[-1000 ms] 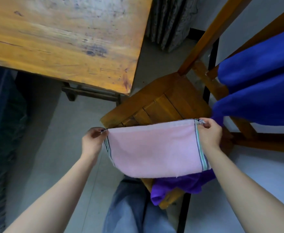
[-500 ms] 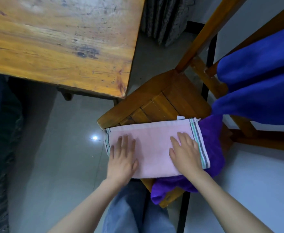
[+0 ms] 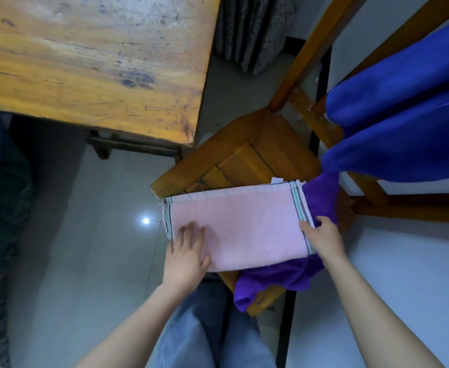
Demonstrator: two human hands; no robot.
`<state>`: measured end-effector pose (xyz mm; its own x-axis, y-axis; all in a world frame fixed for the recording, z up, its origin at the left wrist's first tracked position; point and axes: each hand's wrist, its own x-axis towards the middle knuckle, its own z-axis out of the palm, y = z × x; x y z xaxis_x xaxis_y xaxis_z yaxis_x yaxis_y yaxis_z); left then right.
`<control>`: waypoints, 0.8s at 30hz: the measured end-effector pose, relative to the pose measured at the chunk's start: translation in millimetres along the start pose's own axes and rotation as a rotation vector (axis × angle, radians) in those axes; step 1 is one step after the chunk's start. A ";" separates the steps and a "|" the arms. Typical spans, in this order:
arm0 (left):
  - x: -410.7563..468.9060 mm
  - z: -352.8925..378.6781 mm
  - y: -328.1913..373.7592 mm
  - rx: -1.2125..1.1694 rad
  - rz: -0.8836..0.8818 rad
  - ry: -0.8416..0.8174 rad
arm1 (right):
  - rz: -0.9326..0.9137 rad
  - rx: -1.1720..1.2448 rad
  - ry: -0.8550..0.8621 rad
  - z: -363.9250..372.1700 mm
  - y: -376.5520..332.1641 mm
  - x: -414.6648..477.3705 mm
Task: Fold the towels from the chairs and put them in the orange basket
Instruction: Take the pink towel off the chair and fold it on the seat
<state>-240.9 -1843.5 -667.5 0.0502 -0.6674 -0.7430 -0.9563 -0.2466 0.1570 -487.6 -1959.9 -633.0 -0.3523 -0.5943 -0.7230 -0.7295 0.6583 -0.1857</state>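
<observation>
We see a folded pink towel (image 3: 244,224) lying on a wooden chair seat (image 3: 257,158), over a purple towel (image 3: 279,277) | left hand (image 3: 184,257) flat on its near-left corner, fingers straight | right hand (image 3: 324,235) pinching the striped right edge (thumb on top) | blue towel (image 3: 403,115) hangs upper right.

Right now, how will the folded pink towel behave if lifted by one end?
Likely floppy: the folded pink towel shows thin loose layers, so lifted where the right hand pinches its striped end, it would probably sag open. Thin, so probably light. It lies on a crumpled purple cloth, which a push may drag along.
</observation>
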 end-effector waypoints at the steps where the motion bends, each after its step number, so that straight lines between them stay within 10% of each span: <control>1: -5.4 -1.7 1.0 0.008 0.008 0.023 | 0.021 0.050 -0.016 -1.3 -3.2 0.2; 12: -19.1 2.6 8.4 0.025 0.037 0.049 | -0.119 0.442 0.107 -48.1 -14.1 -36.7; 24: 6.0 0.6 -7.6 -0.038 0.031 0.074 | -0.400 -0.005 0.311 2.5 -36.4 -89.5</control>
<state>-233.4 -1845.2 -673.6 0.0437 -0.7250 -0.6873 -0.9462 -0.2509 0.2045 -428.0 -1929.5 -563.2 -0.2024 -0.9095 -0.3631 -0.8455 0.3494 -0.4038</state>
